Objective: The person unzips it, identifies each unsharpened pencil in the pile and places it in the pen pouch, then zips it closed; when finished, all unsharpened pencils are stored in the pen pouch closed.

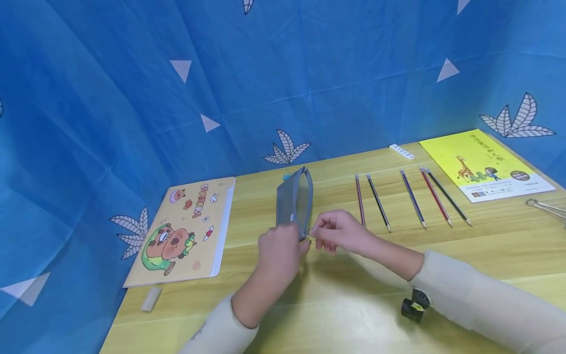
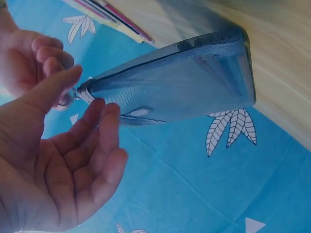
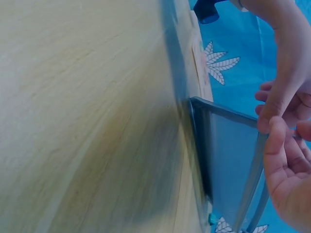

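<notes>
A grey mesh zip pouch [image 1: 287, 199] stands on its edge on the table, its long zipped side gaping toward the right. My left hand [image 1: 280, 250] pinches the near end of the pouch between thumb and fingers. Close beside it, my right hand [image 1: 338, 231] has thumb and forefinger together at the tip of that same end. In the left wrist view, a small shiny piece shows at the right fingertips, partly hidden. The zip pull [image 2: 141, 112] hangs along the mesh, apart from the fingers.
Several pencils [image 1: 413, 199] lie in a row right of the pouch. A yellow book [image 1: 482, 162], a white block [image 1: 402, 151] and a metal-looking tool [image 1: 546, 206] are farther right. At left lie a capybara folder [image 1: 185, 231] and an eraser [image 1: 152, 299]. A blue curtain [image 1: 265, 73] borders the table.
</notes>
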Demonstrator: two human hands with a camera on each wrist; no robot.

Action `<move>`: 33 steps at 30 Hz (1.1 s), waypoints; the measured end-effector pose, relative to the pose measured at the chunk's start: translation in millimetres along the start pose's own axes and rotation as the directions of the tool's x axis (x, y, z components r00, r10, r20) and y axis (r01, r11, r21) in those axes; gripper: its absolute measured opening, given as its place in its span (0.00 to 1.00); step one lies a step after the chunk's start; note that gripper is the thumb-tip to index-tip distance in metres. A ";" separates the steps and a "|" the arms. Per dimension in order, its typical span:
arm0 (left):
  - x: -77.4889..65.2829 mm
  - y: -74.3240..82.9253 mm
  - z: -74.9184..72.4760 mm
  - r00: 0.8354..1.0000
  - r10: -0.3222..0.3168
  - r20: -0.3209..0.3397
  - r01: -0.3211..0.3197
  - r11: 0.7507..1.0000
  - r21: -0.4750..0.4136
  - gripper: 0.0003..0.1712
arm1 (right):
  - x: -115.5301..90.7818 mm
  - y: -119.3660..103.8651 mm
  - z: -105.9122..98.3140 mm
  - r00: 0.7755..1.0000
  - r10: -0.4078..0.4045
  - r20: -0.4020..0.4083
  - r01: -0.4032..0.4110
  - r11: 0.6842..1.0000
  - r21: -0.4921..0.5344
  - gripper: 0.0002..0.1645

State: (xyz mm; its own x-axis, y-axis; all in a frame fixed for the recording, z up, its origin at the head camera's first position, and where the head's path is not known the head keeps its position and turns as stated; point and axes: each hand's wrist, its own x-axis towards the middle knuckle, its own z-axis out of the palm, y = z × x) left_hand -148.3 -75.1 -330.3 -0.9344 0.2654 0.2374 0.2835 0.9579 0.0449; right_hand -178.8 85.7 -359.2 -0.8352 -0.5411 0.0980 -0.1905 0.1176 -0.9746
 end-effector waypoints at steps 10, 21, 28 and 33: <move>-1.0 1.0 2.1 0.996 0.062 -0.071 -0.055 0.994 0.092 0.16 | 6.5 -0.9 3.8 0.999 -0.034 0.008 0.035 0.999 -0.037 0.11; -10.6 6.1 -2.1 0.997 0.070 -0.044 -0.066 0.994 0.090 0.17 | 20.7 11.4 3.3 0.978 -0.112 -0.177 0.065 0.965 -0.254 0.09; -20.7 11.2 -5.4 0.989 0.096 0.116 -0.105 0.992 0.068 0.17 | 35.3 24.8 -25.2 0.933 -0.086 -0.350 -0.032 0.948 -0.318 0.09; -26.1 10.1 -4.2 0.977 0.131 0.168 -0.144 0.987 0.069 0.17 | 41.6 31.2 -49.2 0.890 -0.125 -0.439 -0.056 0.925 -0.377 0.10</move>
State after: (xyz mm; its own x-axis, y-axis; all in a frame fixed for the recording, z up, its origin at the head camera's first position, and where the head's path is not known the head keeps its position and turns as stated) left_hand -120.1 -72.8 -332.0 -0.9120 0.4034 0.0745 0.4000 0.9148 -0.0568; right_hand -244.9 107.9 -375.6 -0.9457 -0.1307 0.2977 -0.3241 0.4524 -0.8308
